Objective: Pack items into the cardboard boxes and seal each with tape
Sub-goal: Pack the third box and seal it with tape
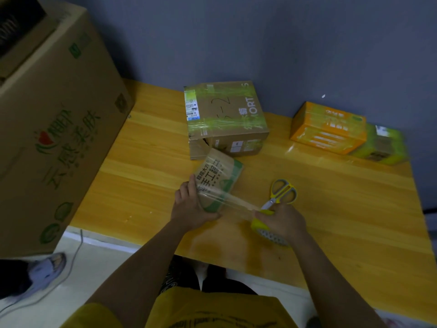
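Observation:
A small cardboard box (218, 178) with green trim and black print lies on the wooden table (146, 166). My left hand (192, 204) grips its near left end. A strip of clear tape (236, 201) stretches from the box to a yellow tape roll (264, 227), which my right hand (282, 221) holds. Yellow-handled scissors (282, 191) lie just beyond my right hand, their blades pointing toward the roll.
A larger taped cardboard box (224, 114) stands behind the small one. An orange box (327, 127) and a green-wrapped box (384, 145) sit at the far right by the wall. A big carton (52, 129) stands left of the table. A slippered foot (45, 271) shows on the floor.

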`<state>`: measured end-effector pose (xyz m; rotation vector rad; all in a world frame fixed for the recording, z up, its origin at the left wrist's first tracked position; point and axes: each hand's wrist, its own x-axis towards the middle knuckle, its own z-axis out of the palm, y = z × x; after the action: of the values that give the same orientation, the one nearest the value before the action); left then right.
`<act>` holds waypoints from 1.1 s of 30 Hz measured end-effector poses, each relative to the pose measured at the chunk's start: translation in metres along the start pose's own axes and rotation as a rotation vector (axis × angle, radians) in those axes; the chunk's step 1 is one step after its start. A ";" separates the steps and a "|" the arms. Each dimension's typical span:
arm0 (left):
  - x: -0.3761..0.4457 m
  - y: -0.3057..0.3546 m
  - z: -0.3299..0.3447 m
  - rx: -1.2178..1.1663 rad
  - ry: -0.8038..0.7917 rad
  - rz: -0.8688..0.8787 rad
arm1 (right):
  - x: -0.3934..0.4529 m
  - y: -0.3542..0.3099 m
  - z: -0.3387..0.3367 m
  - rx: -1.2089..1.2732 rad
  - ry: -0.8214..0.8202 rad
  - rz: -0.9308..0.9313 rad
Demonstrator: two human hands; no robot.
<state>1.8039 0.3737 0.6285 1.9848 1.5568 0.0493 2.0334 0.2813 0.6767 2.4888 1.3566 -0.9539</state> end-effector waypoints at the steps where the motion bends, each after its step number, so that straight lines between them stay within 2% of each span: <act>1: 0.000 0.000 0.001 0.010 0.000 0.000 | 0.001 -0.001 0.002 -0.016 -0.010 0.004; 11: 0.007 -0.005 -0.001 0.015 -0.063 -0.038 | 0.014 -0.026 0.010 -0.054 -0.012 0.094; 13: 0.011 -0.012 -0.007 -0.151 -0.186 -0.085 | 0.010 -0.034 0.005 -0.019 0.015 0.059; 15: 0.011 -0.019 -0.011 -0.499 -0.302 -0.071 | 0.008 -0.043 -0.002 0.029 0.027 0.002; 17: 0.007 -0.025 -0.014 -0.641 -0.281 -0.092 | 0.004 -0.054 -0.012 0.066 0.018 -0.064; 19: 0.009 -0.029 -0.022 -0.542 -0.246 -0.094 | 0.002 -0.067 -0.019 0.099 0.010 -0.107; 21: 0.011 -0.031 -0.029 -0.377 -0.226 0.031 | -0.001 -0.079 -0.026 0.117 -0.020 -0.140; 23: 0.012 -0.026 -0.033 -0.340 -0.180 0.146 | 0.000 -0.085 -0.027 0.165 -0.051 -0.164; 25: 0.013 -0.023 -0.032 -0.309 -0.141 0.173 | 0.000 -0.086 -0.031 0.260 -0.122 -0.229; 28: 0.016 -0.023 -0.028 -0.404 -0.173 0.106 | -0.004 -0.075 -0.039 0.513 -0.299 -0.311; 30: 0.019 -0.024 -0.027 -0.534 -0.260 0.074 | -0.005 -0.061 -0.038 0.614 -0.336 -0.306; 33: 0.022 -0.028 -0.023 -0.531 -0.290 0.043 | -0.004 -0.048 -0.028 0.734 -0.337 -0.298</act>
<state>1.7778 0.4068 0.6263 1.5272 1.1658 0.1661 2.0067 0.3179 0.7092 2.3980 1.4658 -2.1550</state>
